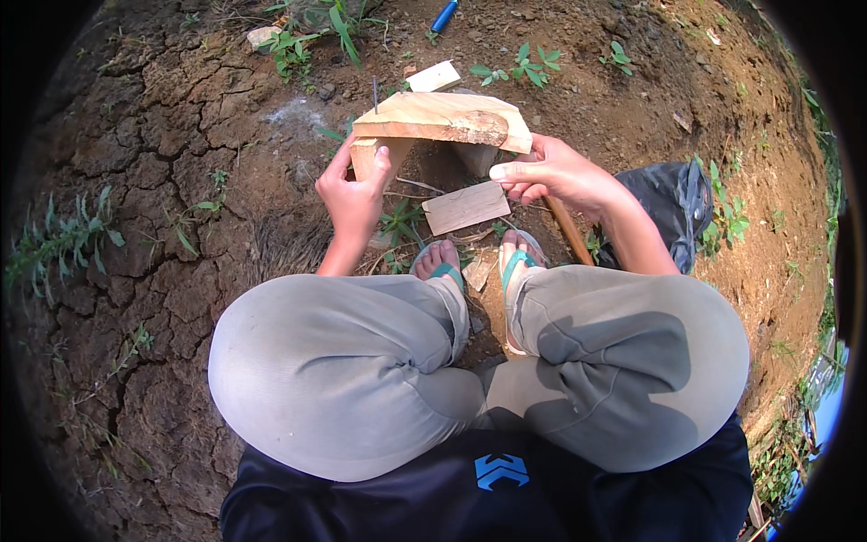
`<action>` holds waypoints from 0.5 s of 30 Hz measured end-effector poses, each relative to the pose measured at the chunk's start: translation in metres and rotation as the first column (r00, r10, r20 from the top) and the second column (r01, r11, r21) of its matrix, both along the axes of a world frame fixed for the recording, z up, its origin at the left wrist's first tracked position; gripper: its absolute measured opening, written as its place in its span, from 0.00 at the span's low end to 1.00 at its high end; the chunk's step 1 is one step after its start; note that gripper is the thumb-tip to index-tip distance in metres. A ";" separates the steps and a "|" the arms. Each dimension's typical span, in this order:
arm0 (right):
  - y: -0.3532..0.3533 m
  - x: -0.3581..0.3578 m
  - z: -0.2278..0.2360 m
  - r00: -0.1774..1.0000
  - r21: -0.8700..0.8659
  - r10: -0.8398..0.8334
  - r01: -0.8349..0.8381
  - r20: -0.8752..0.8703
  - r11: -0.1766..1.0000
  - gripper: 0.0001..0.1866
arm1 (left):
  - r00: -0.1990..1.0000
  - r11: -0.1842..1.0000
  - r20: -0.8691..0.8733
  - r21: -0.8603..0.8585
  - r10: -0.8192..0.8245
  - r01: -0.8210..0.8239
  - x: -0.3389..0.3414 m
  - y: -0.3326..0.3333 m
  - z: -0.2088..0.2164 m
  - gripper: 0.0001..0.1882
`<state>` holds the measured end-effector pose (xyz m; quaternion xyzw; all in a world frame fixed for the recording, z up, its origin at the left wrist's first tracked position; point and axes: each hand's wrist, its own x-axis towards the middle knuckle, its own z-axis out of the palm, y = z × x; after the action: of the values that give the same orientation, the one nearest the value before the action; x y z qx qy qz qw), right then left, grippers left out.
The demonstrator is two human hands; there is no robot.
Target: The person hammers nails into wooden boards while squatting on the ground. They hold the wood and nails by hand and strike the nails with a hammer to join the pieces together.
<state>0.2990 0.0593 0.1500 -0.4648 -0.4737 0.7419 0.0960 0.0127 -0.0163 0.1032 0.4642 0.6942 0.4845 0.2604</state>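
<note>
Above my feet I hold a pale, thick wooden board (438,116) with a slanted outline and a rough, dark patch near its right end. A nail (376,93) stands upright in its left end. Beneath that end, a shorter wooden block (368,157) meets the board at an angle. My left hand (354,200) grips this block, its thumb along the near face. At the board's right end is my right hand (558,173), its fingers curled and touching the wood; part of its grip is hidden. A flat offcut of wood (466,209) lies just below, in front of my toes.
A round wooden stick (569,232) slants beside my right foot, next to a black plastic bag (664,210). Beyond the board lie a small wood piece (433,77) and a blue, pen-like object (444,15). Weeds (526,68) grow from the cracked soil (135,172).
</note>
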 end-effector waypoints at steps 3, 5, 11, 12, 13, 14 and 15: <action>0.005 -0.003 0.012 0.768 0.391 -0.012 -0.312 0.640 0.866 0.34 | 0.999 1.000 -0.050 0.002 -0.022 0.022 -0.002 0.009 0.007 0.26; 0.005 0.006 -0.026 0.840 0.798 -0.327 -0.190 0.434 0.573 0.34 | 0.984 0.998 -0.165 -0.010 -0.065 0.064 -0.004 0.013 0.009 0.27; 0.026 0.011 -0.056 0.998 0.952 -0.066 0.004 0.017 0.305 0.22 | 0.993 0.998 -0.101 0.007 -0.054 0.055 -0.001 0.023 0.012 0.27; 0.025 0.010 -0.055 0.994 0.950 -0.107 0.038 -0.005 0.310 0.20 | 0.996 0.998 -0.063 -0.021 -0.068 0.067 -0.001 0.024 0.014 0.27; 0.024 0.009 -0.051 0.992 0.953 -0.125 0.034 0.004 0.301 0.20 | 0.996 0.996 -0.023 -0.047 -0.082 0.081 -0.002 0.024 0.017 0.27; 0.022 0.006 -0.047 0.990 0.955 -0.137 0.034 0.007 0.294 0.20 | 0.996 0.993 0.012 -0.075 -0.090 0.090 -0.005 0.024 0.021 0.27; 0.021 0.004 -0.043 0.988 0.958 -0.152 0.034 0.011 0.286 0.20 | 0.993 0.994 0.046 -0.004 -0.109 0.110 -0.010 0.027 0.019 0.27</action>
<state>0.3031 0.0798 0.1071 -0.3791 -0.7982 0.2832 0.3727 0.0026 0.0107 0.1219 0.4896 0.6632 0.4775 0.3039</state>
